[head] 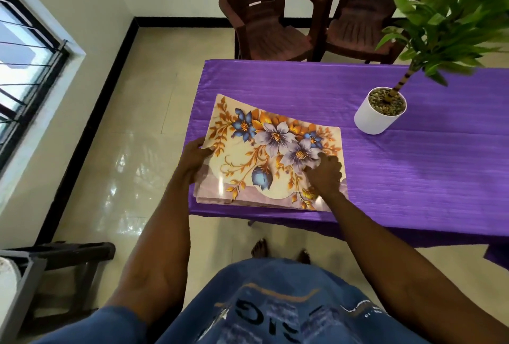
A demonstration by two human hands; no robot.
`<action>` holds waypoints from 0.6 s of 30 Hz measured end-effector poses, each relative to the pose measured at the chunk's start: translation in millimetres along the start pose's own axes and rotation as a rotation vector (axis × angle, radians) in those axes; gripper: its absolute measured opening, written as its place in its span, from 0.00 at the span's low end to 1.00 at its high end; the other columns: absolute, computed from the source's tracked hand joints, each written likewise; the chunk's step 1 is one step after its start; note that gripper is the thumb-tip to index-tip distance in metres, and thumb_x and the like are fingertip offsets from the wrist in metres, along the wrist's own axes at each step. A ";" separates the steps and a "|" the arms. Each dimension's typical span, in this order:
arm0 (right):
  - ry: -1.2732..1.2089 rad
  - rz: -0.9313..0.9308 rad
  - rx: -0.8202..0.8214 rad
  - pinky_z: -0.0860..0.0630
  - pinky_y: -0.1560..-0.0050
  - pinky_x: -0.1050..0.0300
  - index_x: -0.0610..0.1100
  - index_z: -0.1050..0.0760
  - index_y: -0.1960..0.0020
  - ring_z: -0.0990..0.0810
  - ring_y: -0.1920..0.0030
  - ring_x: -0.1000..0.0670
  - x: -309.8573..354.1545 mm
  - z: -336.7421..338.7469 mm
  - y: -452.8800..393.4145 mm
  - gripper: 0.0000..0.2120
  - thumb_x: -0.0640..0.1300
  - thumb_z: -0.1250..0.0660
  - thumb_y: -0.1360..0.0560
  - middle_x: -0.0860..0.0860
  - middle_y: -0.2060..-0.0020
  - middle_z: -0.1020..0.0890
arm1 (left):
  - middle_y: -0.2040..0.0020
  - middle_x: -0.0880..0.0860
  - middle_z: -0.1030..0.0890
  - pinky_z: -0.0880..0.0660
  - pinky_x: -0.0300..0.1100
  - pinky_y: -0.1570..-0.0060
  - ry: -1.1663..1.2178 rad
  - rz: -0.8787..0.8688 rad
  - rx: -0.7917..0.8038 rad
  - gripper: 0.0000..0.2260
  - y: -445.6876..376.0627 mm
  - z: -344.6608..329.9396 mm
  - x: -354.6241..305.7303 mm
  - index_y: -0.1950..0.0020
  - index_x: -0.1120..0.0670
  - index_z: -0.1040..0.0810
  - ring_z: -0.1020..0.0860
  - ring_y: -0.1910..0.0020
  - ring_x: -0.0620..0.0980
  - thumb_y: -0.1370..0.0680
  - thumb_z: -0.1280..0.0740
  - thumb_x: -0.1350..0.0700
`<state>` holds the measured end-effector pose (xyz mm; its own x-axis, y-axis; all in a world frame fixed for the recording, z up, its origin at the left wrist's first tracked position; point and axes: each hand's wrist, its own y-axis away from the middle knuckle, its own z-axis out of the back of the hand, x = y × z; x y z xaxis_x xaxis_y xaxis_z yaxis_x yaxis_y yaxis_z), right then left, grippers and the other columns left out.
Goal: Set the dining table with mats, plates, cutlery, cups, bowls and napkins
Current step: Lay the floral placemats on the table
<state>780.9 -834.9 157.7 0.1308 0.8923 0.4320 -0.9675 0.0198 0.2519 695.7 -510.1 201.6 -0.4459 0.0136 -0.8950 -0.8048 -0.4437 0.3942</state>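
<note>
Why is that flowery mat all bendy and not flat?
The top floral placemat is curling up at its far left corner because the left hand grips its left edge, lifting it off the stack of mats below. The right hand presses its right side down. Nothing looks damaged or spilled.
</note>
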 end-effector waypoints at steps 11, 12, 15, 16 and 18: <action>-0.488 -0.393 -0.231 0.31 0.47 0.52 0.36 0.28 0.38 0.26 0.38 0.37 -56.9 63.3 -11.4 0.16 0.39 0.37 0.24 0.38 0.39 0.23 | 0.39 0.61 0.19 0.20 0.53 0.50 0.322 0.240 0.178 0.16 17.2 -15.6 22.1 0.33 0.61 0.26 0.19 0.43 0.60 0.22 0.34 0.65; -0.509 -0.385 -0.242 0.31 0.49 0.52 0.37 0.27 0.38 0.25 0.39 0.37 -63.6 67.3 -11.6 0.15 0.39 0.38 0.24 0.38 0.40 0.23 | 0.40 0.61 0.19 0.21 0.51 0.50 0.309 0.231 0.161 0.17 18.4 -23.6 21.8 0.33 0.62 0.27 0.17 0.47 0.57 0.21 0.35 0.66; -0.541 -0.395 -0.276 0.31 0.52 0.53 0.39 0.25 0.39 0.23 0.42 0.37 -92.8 84.7 -9.4 0.15 0.41 0.38 0.24 0.39 0.42 0.21 | 0.58 0.50 0.15 0.22 0.39 0.61 0.295 0.202 0.126 0.19 28.4 -63.4 10.1 0.30 0.63 0.30 0.18 0.65 0.43 0.21 0.37 0.69; -0.540 -0.404 -0.285 0.31 0.51 0.52 0.39 0.25 0.40 0.23 0.42 0.37 -105.3 90.8 -8.3 0.15 0.41 0.38 0.25 0.39 0.42 0.21 | 0.64 0.47 0.16 0.24 0.35 0.68 0.298 0.187 0.115 0.20 33.4 -78.8 5.3 0.28 0.63 0.32 0.19 0.69 0.41 0.21 0.38 0.70; -0.521 -0.421 -0.296 0.30 0.49 0.52 0.38 0.25 0.40 0.24 0.41 0.37 -132.7 102.6 -4.7 0.15 0.40 0.39 0.24 0.39 0.42 0.22 | 0.59 0.50 0.14 0.23 0.36 0.69 0.310 0.175 0.127 0.20 40.4 -107.5 -1.3 0.28 0.62 0.31 0.18 0.66 0.42 0.21 0.37 0.69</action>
<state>790.2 -999.6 188.1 0.5193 0.4537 0.7242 -0.8209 0.5005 0.2751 705.9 -624.4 196.2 -0.4565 -0.3329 -0.8251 -0.7780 -0.3006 0.5517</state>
